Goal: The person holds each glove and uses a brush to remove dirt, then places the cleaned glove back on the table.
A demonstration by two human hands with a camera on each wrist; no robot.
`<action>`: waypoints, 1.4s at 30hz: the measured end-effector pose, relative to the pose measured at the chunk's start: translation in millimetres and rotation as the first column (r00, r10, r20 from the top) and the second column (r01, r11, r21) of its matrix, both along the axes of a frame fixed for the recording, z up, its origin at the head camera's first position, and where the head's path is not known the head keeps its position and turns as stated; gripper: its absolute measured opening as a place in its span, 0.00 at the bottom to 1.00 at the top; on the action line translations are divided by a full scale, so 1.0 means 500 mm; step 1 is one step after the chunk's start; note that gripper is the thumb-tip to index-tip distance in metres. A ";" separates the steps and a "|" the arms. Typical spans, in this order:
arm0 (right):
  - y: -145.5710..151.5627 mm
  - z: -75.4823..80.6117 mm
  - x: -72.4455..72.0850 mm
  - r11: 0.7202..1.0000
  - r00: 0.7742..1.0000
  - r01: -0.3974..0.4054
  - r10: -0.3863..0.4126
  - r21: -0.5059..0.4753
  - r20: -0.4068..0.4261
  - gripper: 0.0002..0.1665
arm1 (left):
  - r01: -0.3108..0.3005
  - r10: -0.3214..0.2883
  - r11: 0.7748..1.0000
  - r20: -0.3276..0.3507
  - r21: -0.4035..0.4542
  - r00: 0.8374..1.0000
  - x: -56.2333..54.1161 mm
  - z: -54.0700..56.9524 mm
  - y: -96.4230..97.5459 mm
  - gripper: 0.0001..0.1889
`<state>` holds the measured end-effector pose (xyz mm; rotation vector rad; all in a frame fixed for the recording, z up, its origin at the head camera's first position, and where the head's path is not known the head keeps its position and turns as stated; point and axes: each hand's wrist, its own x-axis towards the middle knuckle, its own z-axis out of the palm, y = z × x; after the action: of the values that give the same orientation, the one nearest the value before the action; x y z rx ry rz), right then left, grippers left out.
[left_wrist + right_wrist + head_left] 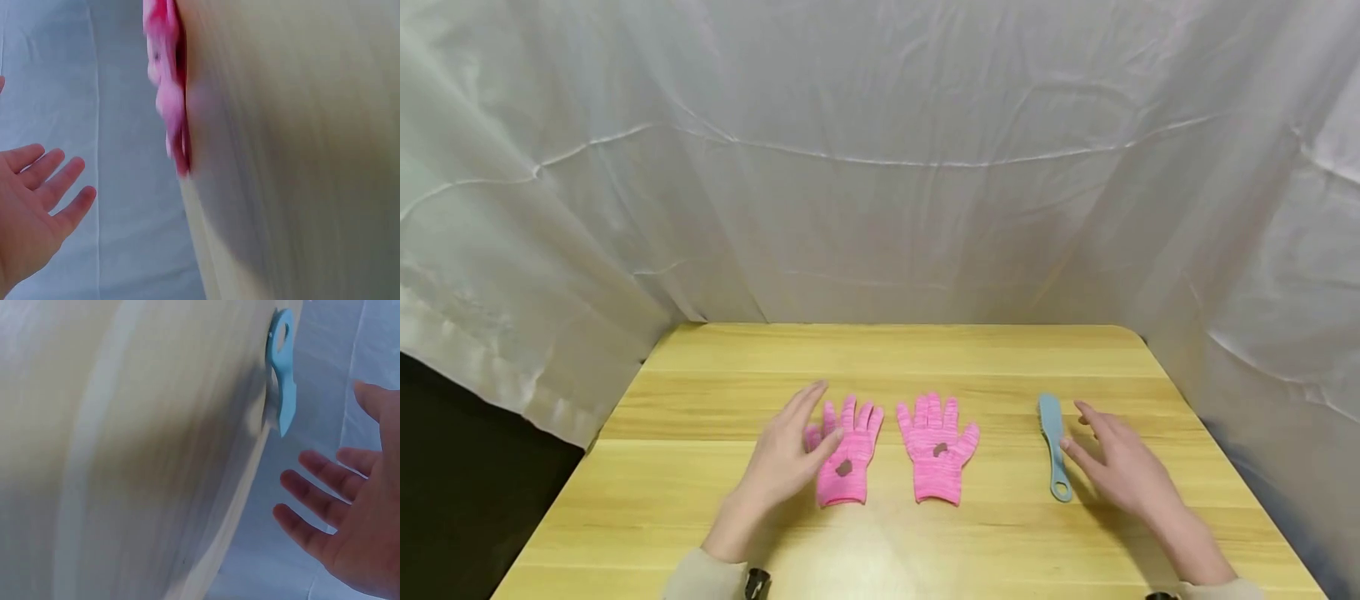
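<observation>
Two pink knitted gloves lie flat on the table, fingers pointing away from me. The left glove (850,446) and the right glove (934,467) each carry a brown stain on the palm area. My left hand (790,454) hovers beside the left glove, overlapping its edge in the head view; its fingers are extended and hold nothing. Right of the gloves lies a blue brush (1051,425), bristles to its left side and a hole in its handle end. My right hand (1116,462) is just right of the brush, fingers loosely spread, holding nothing, as the right wrist view also shows.
The light wooden table (760,350) has rounded far corners. Pale grey curtain fabric (880,233) hangs behind it and along both sides. A dark gap (460,475) shows below the fabric at the left.
</observation>
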<state>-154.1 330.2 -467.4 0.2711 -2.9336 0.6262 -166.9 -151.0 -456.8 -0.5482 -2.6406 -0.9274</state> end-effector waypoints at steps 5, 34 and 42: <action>-0.011 -0.011 -0.012 0.999 0.999 -0.040 0.040 0.011 0.024 0.45 | 0.093 -0.098 0.994 0.122 0.051 0.988 -0.004 -0.005 0.055 0.38; -0.015 -0.028 -0.028 0.988 0.984 -0.145 0.138 0.055 0.110 0.39 | 0.377 -0.298 0.916 0.394 -0.139 0.870 -0.052 -0.056 0.188 0.40; -0.012 -0.028 -0.024 0.987 0.980 -0.153 0.147 0.039 0.134 0.39 | 0.383 -0.309 0.921 0.459 -0.074 0.833 -0.061 -0.053 0.196 0.33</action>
<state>-166.3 324.2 -481.3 0.4780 -3.0788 0.6139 -197.3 -53.0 -483.4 -0.9940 -3.1103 -1.0428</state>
